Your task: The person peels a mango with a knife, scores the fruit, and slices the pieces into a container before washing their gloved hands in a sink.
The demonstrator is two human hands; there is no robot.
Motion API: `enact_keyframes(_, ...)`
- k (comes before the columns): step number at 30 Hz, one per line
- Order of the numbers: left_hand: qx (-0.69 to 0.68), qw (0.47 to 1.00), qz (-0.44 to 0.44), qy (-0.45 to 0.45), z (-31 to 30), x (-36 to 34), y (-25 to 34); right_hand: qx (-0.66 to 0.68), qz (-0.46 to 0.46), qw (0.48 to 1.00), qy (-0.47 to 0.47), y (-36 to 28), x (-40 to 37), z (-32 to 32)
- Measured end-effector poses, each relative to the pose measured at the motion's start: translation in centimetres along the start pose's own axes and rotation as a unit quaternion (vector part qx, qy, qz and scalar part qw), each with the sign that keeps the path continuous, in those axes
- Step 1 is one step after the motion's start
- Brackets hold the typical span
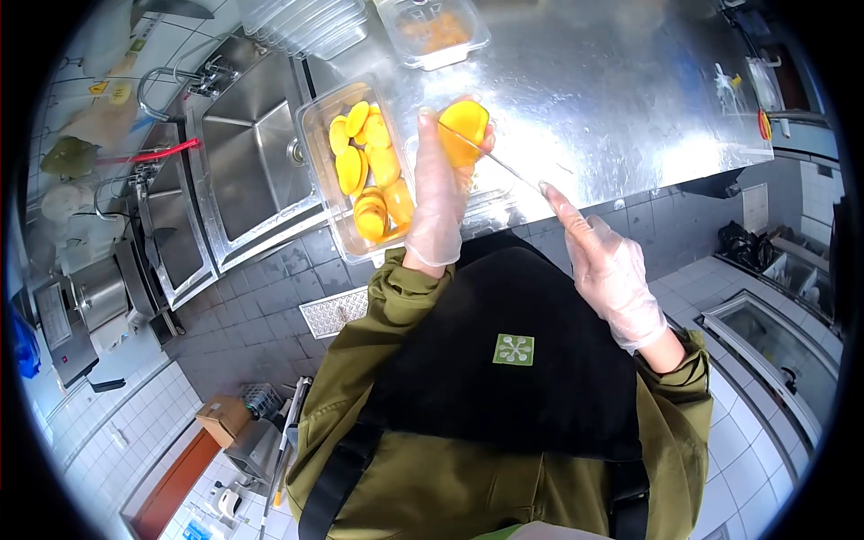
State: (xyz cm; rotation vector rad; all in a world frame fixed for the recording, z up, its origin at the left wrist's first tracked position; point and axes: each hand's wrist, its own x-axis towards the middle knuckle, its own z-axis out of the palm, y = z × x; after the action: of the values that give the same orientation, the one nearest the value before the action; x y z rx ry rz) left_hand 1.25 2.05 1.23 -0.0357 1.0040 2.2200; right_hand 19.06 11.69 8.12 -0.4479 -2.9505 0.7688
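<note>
My left hand [439, 193], in a clear plastic glove, is wrapped round a piece of orange-yellow mango [463, 121]. My right hand [609, 265], gloved the same way, grips a thin knife [513, 169] whose handle is mostly hidden by the fingers. The blade lies across the mango's face, touching it; how deep it sits cannot be told. Just left of my left hand stands a clear rectangular tub [337, 220] holding several mango pieces [351, 166], some of them stacked at the near end.
A shiny steel worktop [612, 90] stretches ahead and right, with wet marks on it. Farther back are a small clear container [441, 36] with orange contents and stacked clear lids or tubs [306, 22]. Steel sinks [243, 171] with taps lie left.
</note>
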Motion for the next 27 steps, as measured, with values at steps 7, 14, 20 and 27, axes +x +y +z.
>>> enact_keyframes(7, 0.007, 1.0, 0.008, 0.015, 0.7, -0.3, 0.1, -0.019, 0.014, 1.0, -0.01, -0.2, -0.2, -0.1)
enact_keyframes(14, -0.009, 1.0, -0.007, 0.027, 0.5, -0.1, 0.0, -0.032, 0.004, 0.999, 0.01, 0.1, -0.4, 0.3)
enact_keyframes(20, 0.123, 0.986, 0.105, 0.031, 0.8, -0.6, -0.1, -0.076, 0.036, 0.996, -0.016, -0.5, -0.3, 0.1)
enact_keyframes(27, 0.2, 0.972, 0.116, 0.027, 0.2, -0.8, -0.4, -0.069, 0.033, 0.997, -0.026, -0.3, -0.5, -0.8)
